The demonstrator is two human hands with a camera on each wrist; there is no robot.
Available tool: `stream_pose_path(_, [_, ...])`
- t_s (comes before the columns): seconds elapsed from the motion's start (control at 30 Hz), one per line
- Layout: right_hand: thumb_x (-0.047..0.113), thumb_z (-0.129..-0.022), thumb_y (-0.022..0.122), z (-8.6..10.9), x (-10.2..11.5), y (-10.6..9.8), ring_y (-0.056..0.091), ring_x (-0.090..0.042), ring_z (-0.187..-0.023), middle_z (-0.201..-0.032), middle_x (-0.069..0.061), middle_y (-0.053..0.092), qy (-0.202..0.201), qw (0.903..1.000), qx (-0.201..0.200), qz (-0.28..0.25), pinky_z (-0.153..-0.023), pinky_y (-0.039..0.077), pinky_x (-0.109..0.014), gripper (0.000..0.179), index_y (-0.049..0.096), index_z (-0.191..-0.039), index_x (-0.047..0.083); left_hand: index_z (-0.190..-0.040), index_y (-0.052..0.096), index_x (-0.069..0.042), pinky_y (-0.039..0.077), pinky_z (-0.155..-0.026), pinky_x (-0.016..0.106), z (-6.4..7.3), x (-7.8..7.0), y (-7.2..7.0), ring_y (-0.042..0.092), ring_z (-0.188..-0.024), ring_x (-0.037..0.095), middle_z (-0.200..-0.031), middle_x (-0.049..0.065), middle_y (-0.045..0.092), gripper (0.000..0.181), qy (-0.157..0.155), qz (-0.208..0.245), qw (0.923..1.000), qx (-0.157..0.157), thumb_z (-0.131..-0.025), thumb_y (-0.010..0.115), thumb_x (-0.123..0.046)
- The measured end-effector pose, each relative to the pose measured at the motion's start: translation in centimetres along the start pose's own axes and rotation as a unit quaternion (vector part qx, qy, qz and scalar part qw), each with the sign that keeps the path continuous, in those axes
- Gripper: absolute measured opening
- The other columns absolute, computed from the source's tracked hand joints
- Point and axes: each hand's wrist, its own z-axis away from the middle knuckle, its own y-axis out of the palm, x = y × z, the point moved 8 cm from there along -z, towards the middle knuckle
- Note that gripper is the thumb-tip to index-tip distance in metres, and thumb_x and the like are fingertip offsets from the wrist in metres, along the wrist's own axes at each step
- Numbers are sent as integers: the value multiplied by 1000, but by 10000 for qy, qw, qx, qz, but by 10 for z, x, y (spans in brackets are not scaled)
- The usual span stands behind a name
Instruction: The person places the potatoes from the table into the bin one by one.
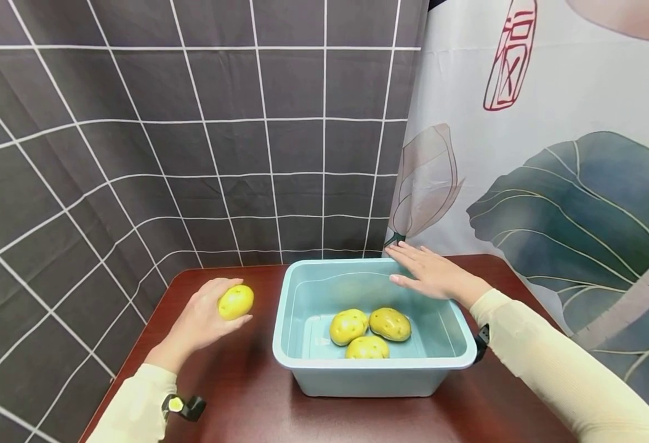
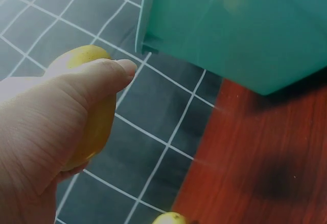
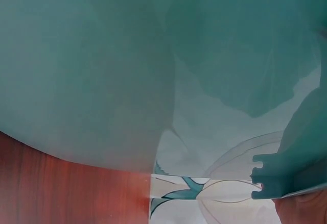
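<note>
My left hand (image 1: 207,315) holds a yellow potato (image 1: 236,302) in the air left of a light blue plastic basin (image 1: 370,364). In the left wrist view the thumb lies along the near side of this potato (image 2: 97,127). Three potatoes lie together on the basin's floor: a yellow one (image 1: 349,327), a browner one (image 1: 390,324) and a front one (image 1: 367,347). My right hand (image 1: 431,272) is over the basin's far right corner, fingers straight and palm down. The right wrist view shows mostly the basin's outer wall (image 3: 87,81), with a bit of the hand (image 3: 304,209) at lower right.
The basin stands on a reddish-brown table (image 1: 247,394). Another small yellow shape (image 2: 170,218) shows at the bottom of the left wrist view, by the table's edge. A dark grid-patterned curtain (image 1: 225,147) and a white printed curtain (image 1: 468,61) hang behind.
</note>
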Motion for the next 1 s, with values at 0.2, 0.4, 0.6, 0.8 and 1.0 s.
stream_pose_path(0.2, [66, -95, 32, 1, 0, 1, 11, -25, -146, -158, -1, 23, 22, 10000, -14, -9, -114, 12, -55, 75, 22, -154, 21, -119, 64, -12, 50, -80, 43, -14, -14, -4, 56, -100, 21, -111, 2, 63, 65, 124, 91, 9998, 125, -61, 89, -29])
stream_pose_path(0.4, [65, -95, 33, 1, 0, 2, 11, -25, -146, -158, -2, 23, 17, 10000, -14, -59, -114, 12, -55, 76, 23, -154, 19, -121, 63, -12, 51, -79, 41, -27, -33, -5, 56, -101, 19, -113, 1, 62, 67, 253, 209, 9990, 307, -62, 89, -29])
stream_pose_path(0.6, [66, -95, 32, 1, 0, 1, 10, -23, -146, -158, -1, 23, 20, 10000, -42, -78, -114, 12, -54, 75, 22, -154, 21, -121, 63, -13, 52, -80, 39, -42, -48, -2, 55, -101, 18, -112, 0, 62, 65, 445, 210, 9980, 408, -63, 88, -31])
stream_pose_path(0.8, [67, -94, 31, 1, 0, 0, 11, -23, -146, -158, 0, 23, 32, 10000, -47, -54, -114, 12, -55, 76, 23, -154, 20, -121, 62, -13, 50, -85, 40, -58, -65, 5, 55, -105, 20, -113, 0, 63, 64, 677, 230, 9952, 675, -65, 87, -30])
stream_pose_path(1.0, [65, -95, 33, 1, 2, -1, 13, -25, -146, -157, -2, 25, 2, 10000, -69, 40, -113, 11, -58, 75, 24, -154, 19, -120, 63, -11, 49, -86, 39, -73, -88, 16, 55, -104, 20, -112, 2, 62, 62, 1090, 275, 9897, 889, -65, 86, -29])
